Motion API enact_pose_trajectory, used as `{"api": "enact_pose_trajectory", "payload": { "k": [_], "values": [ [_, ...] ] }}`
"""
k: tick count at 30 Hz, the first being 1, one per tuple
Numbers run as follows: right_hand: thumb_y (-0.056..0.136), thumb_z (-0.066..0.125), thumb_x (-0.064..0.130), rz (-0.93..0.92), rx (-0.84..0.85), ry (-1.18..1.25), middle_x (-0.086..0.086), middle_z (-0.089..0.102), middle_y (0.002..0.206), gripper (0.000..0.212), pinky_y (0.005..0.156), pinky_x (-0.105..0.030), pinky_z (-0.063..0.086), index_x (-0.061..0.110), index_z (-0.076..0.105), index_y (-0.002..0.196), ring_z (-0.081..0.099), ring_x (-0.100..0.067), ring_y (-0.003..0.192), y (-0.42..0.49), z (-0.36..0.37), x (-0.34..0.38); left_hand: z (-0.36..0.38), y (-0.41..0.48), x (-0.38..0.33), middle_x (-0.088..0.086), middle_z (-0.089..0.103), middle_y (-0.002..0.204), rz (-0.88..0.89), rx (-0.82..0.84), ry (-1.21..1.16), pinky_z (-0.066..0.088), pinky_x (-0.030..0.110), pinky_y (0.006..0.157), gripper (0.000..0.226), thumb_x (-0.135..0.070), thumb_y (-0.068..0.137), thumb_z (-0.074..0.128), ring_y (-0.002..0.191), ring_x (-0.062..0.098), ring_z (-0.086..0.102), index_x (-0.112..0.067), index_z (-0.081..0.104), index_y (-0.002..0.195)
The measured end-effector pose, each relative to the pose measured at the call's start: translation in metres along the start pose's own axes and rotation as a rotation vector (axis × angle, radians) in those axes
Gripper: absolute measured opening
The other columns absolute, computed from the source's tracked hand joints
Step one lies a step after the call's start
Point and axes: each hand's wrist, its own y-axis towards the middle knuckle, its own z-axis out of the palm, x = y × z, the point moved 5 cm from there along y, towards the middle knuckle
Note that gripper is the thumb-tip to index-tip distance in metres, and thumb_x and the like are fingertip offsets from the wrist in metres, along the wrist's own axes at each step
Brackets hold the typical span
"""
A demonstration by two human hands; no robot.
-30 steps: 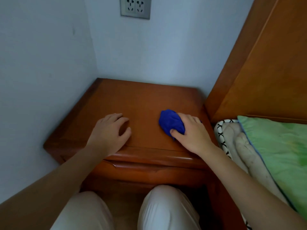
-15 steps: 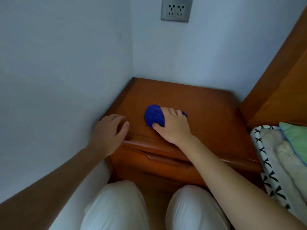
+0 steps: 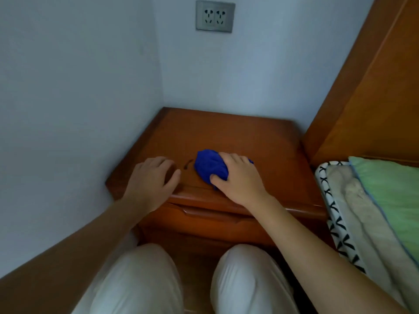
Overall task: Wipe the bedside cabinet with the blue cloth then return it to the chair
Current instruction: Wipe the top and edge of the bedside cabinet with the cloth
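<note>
The wooden bedside cabinet (image 3: 226, 134) stands in a corner between two white walls. A bunched blue cloth (image 3: 209, 165) lies on its top near the front edge, and my right hand (image 3: 238, 180) presses down on it, thumb and fingers wrapped around its right side. My left hand (image 3: 152, 177) rests flat on the front left corner of the cabinet top with the fingers apart, holding nothing. The chair is out of view.
A wooden headboard (image 3: 367, 87) rises on the right, with green bedding (image 3: 390, 189) and a black-and-white patterned mattress edge (image 3: 335, 223) below it. A double wall socket (image 3: 215, 16) sits above the cabinet. My knees (image 3: 192, 279) in light trousers are in front of the cabinet drawer.
My right hand slid the blue cloth from the right side of the cabinet top toward the left. The left hand stayed at the front left corner. The view swung.
</note>
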Motion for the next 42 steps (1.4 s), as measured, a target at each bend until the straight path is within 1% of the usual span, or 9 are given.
{"api": "enact_pose_trajectory", "payload": {
  "k": [5,9,18,26,30,34,36,38,42],
  "values": [
    [0.091,0.058,0.059,0.162,-0.049,-0.051,0.006,0.055,0.142,0.066,0.106,-0.035,0.037,0.029,0.044,0.148,0.048,-0.022,0.131,-0.04,-0.038,-0.073,0.021,0.022,-0.065,0.005,0.058,0.139,0.135,0.062,-0.015,0.04,0.047,0.107,0.063,-0.059,0.096,0.025,0.13,0.024,0.05,-0.021,0.06,0.131],
    [0.088,0.061,0.055,0.264,-0.116,-0.051,0.004,0.058,0.138,0.065,0.103,-0.038,0.04,0.029,0.047,0.145,0.051,-0.025,0.126,-0.066,-0.058,-0.11,0.033,0.032,-0.098,0.004,0.055,0.142,0.204,0.071,-0.047,0.038,0.046,0.109,0.061,-0.059,0.097,0.026,0.134,0.022,0.046,-0.022,0.059,0.133],
    [0.084,0.049,0.062,0.283,-0.172,-0.16,0.001,0.061,0.13,0.067,0.098,-0.044,0.043,0.027,0.051,0.141,0.054,-0.027,0.119,-0.062,-0.049,-0.111,0.039,0.031,-0.102,0.005,0.054,0.145,0.205,0.065,-0.051,0.036,0.047,0.109,0.063,-0.059,0.097,0.029,0.136,0.024,0.045,-0.019,0.058,0.136],
    [0.083,0.056,0.056,0.279,-0.206,-0.133,0.001,0.062,0.13,0.064,0.099,-0.042,0.042,0.023,0.054,0.138,0.054,-0.025,0.12,-0.058,-0.049,-0.107,0.036,0.031,-0.101,0.006,0.057,0.141,0.159,0.062,-0.097,0.038,0.046,0.107,0.055,-0.051,0.095,0.041,0.133,0.024,0.048,-0.015,0.063,0.131],
    [0.084,0.057,0.054,0.308,-0.144,-0.081,0.002,0.062,0.132,0.061,0.101,-0.044,0.044,0.022,0.055,0.136,0.054,-0.024,0.123,-0.055,-0.051,-0.107,0.035,0.033,-0.103,0.008,0.054,0.144,0.146,0.161,-0.067,0.037,0.05,0.109,0.054,-0.048,0.096,0.038,0.135,0.027,0.045,-0.015,0.061,0.132],
    [0.087,0.062,0.047,0.363,0.02,-0.086,-0.001,0.062,0.131,0.054,0.096,-0.046,0.046,0.021,0.057,0.134,0.055,-0.029,0.12,-0.054,-0.061,-0.101,0.028,0.03,-0.107,0.011,0.048,0.15,0.117,0.33,-0.055,0.029,0.049,0.116,0.058,-0.048,0.099,0.031,0.141,0.028,0.039,-0.014,0.055,0.139],
    [0.089,0.065,0.038,0.415,0.125,0.024,-0.002,0.066,0.118,0.041,0.085,-0.038,0.046,0.02,0.061,0.126,0.06,-0.029,0.108,-0.052,-0.075,-0.101,0.012,0.031,-0.111,0.009,0.046,0.152,0.122,0.436,-0.064,0.028,0.048,0.117,0.063,-0.052,0.099,0.024,0.142,0.027,0.039,-0.016,0.05,0.143],
    [0.09,0.067,0.029,0.57,0.182,0.313,0.004,0.068,0.093,0.018,0.072,-0.029,0.043,0.021,0.064,0.105,0.064,-0.022,0.089,-0.053,-0.104,-0.096,-0.022,0.035,-0.121,0.007,0.052,0.147,0.135,0.482,-0.093,0.037,0.045,0.111,0.064,-0.054,0.098,0.022,0.135,0.025,0.046,-0.017,0.051,0.142],
    [0.085,0.07,0.026,0.693,0.145,0.578,0.003,0.07,0.079,0.012,0.07,-0.035,0.053,0.023,0.068,0.095,0.067,-0.015,0.076,-0.063,-0.192,-0.065,-0.107,0.036,-0.145,0.003,0.057,0.141,0.081,0.524,-0.17,0.045,0.042,0.105,0.06,-0.053,0.099,0.026,0.128,0.021,0.052,-0.02,0.048,0.144]
  ]
}}
